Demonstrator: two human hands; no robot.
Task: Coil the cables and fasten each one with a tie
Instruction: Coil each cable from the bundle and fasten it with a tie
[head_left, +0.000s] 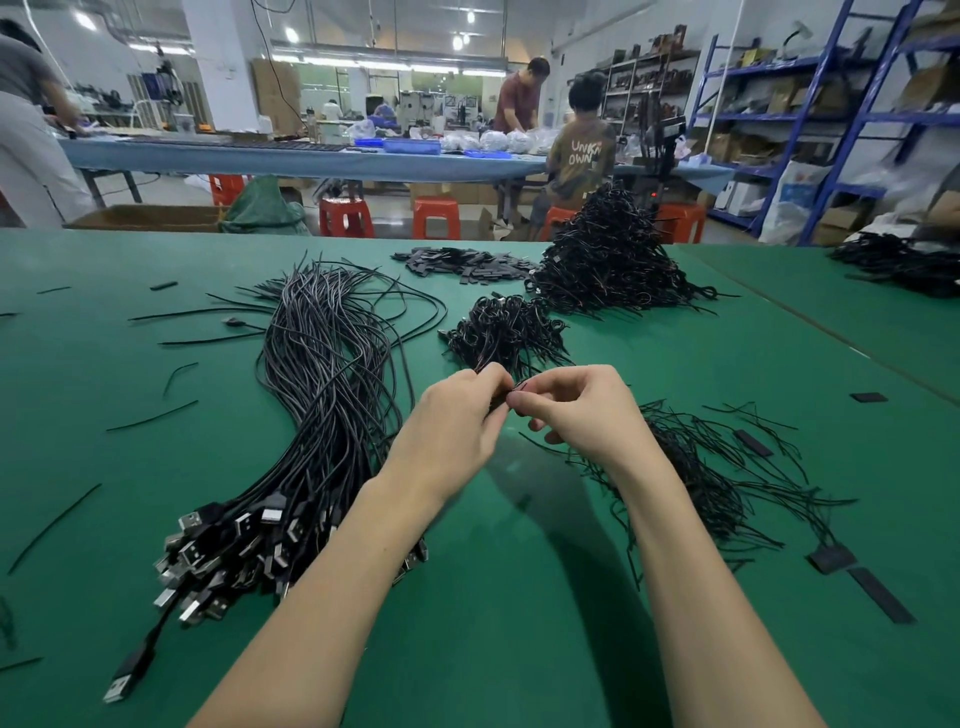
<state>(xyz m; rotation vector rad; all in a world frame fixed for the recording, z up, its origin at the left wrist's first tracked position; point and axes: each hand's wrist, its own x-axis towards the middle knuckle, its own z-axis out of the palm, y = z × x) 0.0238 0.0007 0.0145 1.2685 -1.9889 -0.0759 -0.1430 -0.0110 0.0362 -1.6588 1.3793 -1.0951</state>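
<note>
Coiled cable (514, 391) pinched between both hands' fingers (524, 400).

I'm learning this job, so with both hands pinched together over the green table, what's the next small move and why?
Probably finish closing the tie: left hand and right hand pinch a small dark bundle between the fingertips. Then drop it on the near pile of coiled cables just beyond.

1. Left hand (457, 415) and right hand (582, 410) meet above the green table mat (498, 597), fingers curled, pinching a small black coiled cable (511, 396) between them.
2. A long bundle of loose black USB cables (322, 415) lies left of the hands.
3. A small heap of tied black coils (504, 332) sits just beyond the hands.
4. A spread of thin black wire ties (717, 478) lies to the right.
</note>
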